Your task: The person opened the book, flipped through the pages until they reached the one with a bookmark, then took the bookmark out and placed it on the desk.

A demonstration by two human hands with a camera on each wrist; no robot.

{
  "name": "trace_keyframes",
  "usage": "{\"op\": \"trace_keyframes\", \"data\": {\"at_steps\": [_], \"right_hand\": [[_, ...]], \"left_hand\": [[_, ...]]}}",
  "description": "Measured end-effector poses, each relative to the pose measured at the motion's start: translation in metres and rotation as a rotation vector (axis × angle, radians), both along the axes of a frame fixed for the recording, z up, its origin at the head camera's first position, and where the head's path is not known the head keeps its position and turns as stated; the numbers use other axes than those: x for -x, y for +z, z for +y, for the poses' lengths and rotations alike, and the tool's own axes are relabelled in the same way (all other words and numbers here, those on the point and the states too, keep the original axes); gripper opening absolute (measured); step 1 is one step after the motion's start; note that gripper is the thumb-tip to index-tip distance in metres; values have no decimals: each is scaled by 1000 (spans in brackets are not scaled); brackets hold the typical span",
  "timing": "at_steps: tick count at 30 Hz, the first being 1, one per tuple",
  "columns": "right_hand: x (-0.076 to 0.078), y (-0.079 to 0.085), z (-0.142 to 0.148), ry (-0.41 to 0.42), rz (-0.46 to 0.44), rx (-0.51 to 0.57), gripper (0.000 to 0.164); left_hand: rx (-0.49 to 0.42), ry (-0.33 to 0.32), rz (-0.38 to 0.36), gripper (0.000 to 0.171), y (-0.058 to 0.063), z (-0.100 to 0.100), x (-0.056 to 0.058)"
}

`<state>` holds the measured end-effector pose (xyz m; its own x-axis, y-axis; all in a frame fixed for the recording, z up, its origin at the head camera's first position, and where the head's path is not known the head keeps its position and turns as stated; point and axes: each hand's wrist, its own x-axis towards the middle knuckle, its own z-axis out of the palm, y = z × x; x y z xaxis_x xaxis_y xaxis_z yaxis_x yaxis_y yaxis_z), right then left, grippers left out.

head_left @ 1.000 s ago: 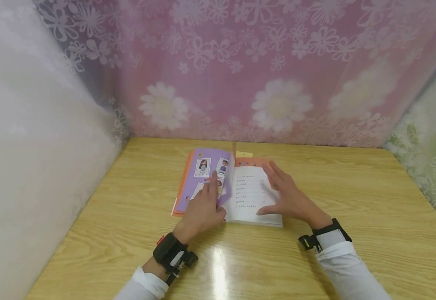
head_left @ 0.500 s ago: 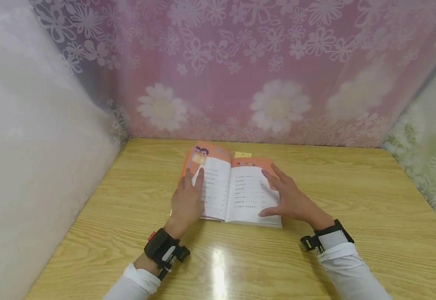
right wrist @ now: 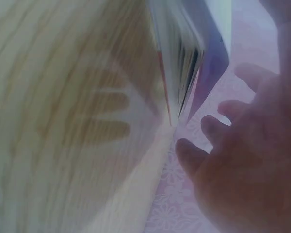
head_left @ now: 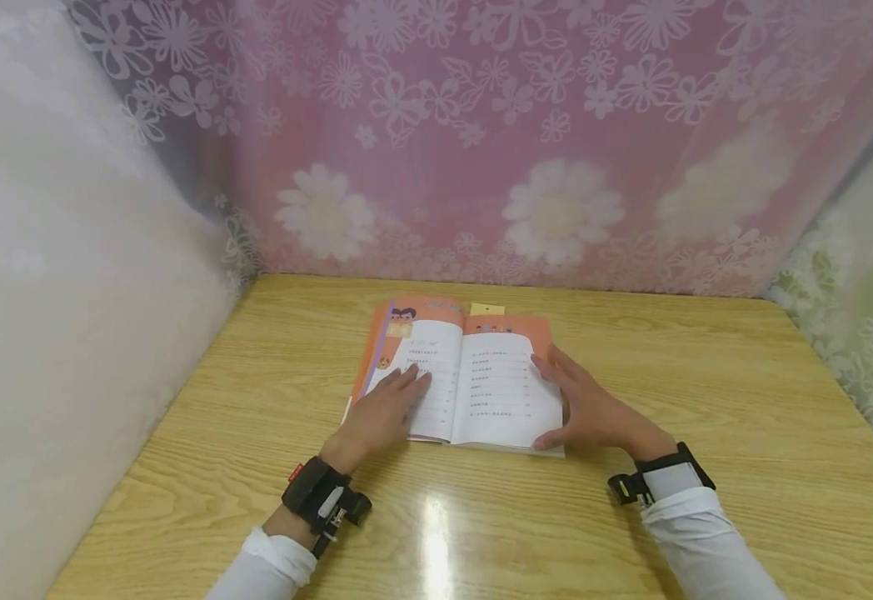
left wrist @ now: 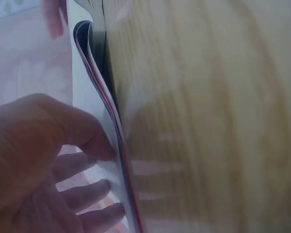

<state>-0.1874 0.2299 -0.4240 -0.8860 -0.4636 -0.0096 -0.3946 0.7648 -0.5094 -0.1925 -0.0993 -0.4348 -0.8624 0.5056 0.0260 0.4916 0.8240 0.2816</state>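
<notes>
An open book (head_left: pixel 495 379) lies on the wooden table, white pages with lines of print and orange top margins facing up. My left hand (head_left: pixel 378 415) rests on the left page, its fingers straight across the lower part. In the left wrist view the thumb (left wrist: pixel 94 138) lies close to the bottom edge of the curved pages (left wrist: pixel 104 87). My right hand (head_left: pixel 594 410) is at the book's right edge, fingers and thumb spread apart. The right wrist view shows its fingertips beside the page edges (right wrist: pixel 177 63), with a purple page standing out.
A small yellow tab (head_left: pixel 486 309) sticks out past the book's top edge. The wooden table (head_left: pixel 541 525) reaches back to a pink flowered curtain (head_left: pixel 436 142). A pale wall of cloth (head_left: pixel 92 292) stands on the left, a green-patterned one (head_left: pixel 856 292) on the right.
The purple page with pictures has turned over to the left, baring a printed page. My left hand has moved left, then lower on it; my right hand has drawn slightly toward the right edge.
</notes>
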Motion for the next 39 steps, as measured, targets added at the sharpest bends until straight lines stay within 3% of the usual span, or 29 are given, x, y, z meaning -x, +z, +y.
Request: {"op": "trace_keyframes", "data": {"at_steps": [15, 20, 26, 32, 35, 39], "right_hand": [[5, -9, 3, 51, -5, -82, 108], [6, -12, 3, 13, 6, -63, 97], [9, -13, 0, -38, 67, -34, 89], [12, -9, -2, -10, 179, 133, 85], [14, -8, -3, 8, 223, 181, 87], [17, -6, -7, 9, 268, 196, 89]], "left_hand": [[1, -3, -29, 58, 4, -1, -1], [-2, -2, -24, 60, 3, -1, -1], [-5, -1, 76, 54, 5, 0, -1], [-33, 11, 140, 44, 4, 5, -3], [-21, 21, 150, 53, 7, 12, -5], [27, 56, 155, 83, 9, 26, -9]]}}
